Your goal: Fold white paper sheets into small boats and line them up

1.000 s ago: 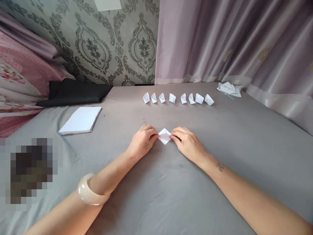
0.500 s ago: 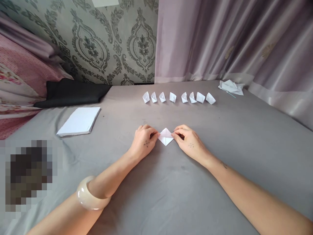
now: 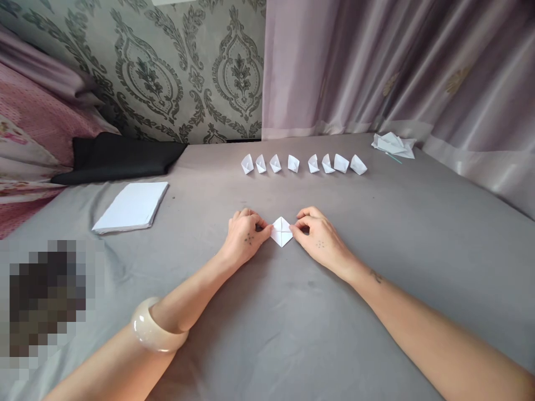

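A small white folded paper (image 3: 281, 236) lies diamond-shaped on the grey cloth, with crossing lines through its middle. My left hand (image 3: 246, 234) pinches its left corner between thumb and forefinger. At the right corner, my right hand (image 3: 318, 236) pinches it the same way, its other fingers curled. Beyond both hands stands a row of several small folded paper shapes (image 3: 293, 164), with a gap between two groups.
To the left lies a stack of white paper (image 3: 131, 206), with a black cloth (image 3: 125, 159) behind it. Crumpled or folded papers (image 3: 393, 143) and a thin light-blue stick (image 3: 394, 158) lie at the far right, near the curtain (image 3: 334, 67).
The upper flap of the paper now lies flatter, and its middle lines meet in a clear cross. Both hands keep their pinch; the whole view has shifted slightly.
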{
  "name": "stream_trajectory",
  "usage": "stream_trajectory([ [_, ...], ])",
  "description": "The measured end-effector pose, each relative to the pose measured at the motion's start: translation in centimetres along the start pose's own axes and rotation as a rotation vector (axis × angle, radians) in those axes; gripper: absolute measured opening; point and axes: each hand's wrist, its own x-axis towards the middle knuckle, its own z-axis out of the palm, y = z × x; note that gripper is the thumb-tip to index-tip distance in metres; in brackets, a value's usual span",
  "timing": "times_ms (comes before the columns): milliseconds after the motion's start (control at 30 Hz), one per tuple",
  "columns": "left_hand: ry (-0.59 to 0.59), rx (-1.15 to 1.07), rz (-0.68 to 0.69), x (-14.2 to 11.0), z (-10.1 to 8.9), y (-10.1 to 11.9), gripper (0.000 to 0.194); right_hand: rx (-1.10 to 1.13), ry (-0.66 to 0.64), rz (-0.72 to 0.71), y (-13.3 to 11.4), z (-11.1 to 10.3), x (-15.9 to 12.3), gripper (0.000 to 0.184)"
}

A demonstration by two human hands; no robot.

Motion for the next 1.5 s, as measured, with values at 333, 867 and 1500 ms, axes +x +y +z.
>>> stream_trajectory([
  [333, -0.030, 0.062, 0.001, 0.2, 0.2, -0.6, 0.016, 0.039, -0.044, -0.008, 0.4, -0.1, 0.2, 0.026],
  [867, -0.058, 0.182, 0.572, 0.1, 1.0, -1.6, 0.038, 0.138, 0.043, -0.039, 1.4, -1.2, 0.1, 0.017],
  [1500, -0.052, 0.024, -0.006, 0.2, -0.3, -1.1, 0.021, -0.395, -0.194, -0.358, -1.7, 0.0, -2.2, 0.039],
])
